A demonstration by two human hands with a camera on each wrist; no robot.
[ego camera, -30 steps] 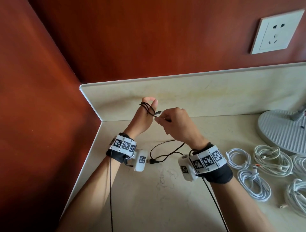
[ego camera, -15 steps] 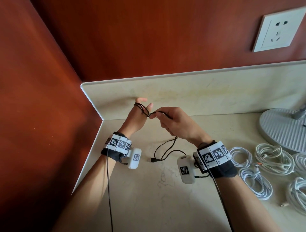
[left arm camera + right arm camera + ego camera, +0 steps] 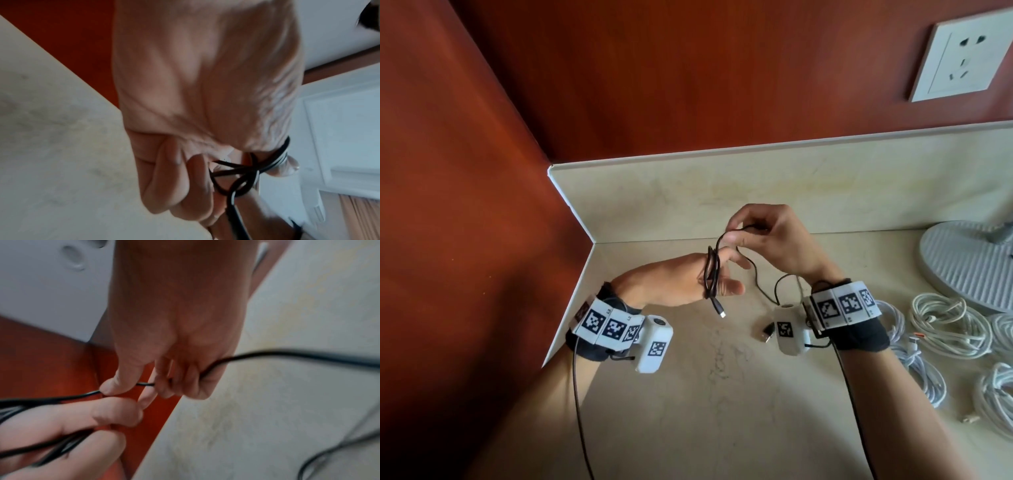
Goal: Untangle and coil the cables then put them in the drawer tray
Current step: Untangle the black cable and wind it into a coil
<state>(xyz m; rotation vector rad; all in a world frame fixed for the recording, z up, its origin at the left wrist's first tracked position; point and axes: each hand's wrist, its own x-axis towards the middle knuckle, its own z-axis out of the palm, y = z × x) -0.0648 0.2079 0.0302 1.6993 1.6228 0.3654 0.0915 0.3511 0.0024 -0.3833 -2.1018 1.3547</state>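
A thin black cable (image 3: 711,274) is wound in a few loops round the fingers of my left hand (image 3: 726,274), which lies sideways above the counter. Its small plug (image 3: 719,311) dangles below the loops. My right hand (image 3: 736,233) is just above and pinches the cable's free run between thumb and forefinger. From there the cable drops to the counter and ends in a USB plug (image 3: 767,333). The left wrist view shows my left hand (image 3: 185,178) with curled fingers and the cable (image 3: 242,170) crossing them. In the right wrist view my right hand (image 3: 131,386) pinches the cable (image 3: 287,353). No drawer tray is in view.
Several coiled white cables (image 3: 945,322) lie on the beige counter (image 3: 722,411) at the right, beside a round grey ribbed base (image 3: 969,260). A backsplash (image 3: 825,185) and red walls close the corner at left and back. A wall socket (image 3: 962,54) is high on the right.
My left hand has dropped from upright to lying sideways, with the loops still on its fingers. My right hand has lifted the cable's free run above it.
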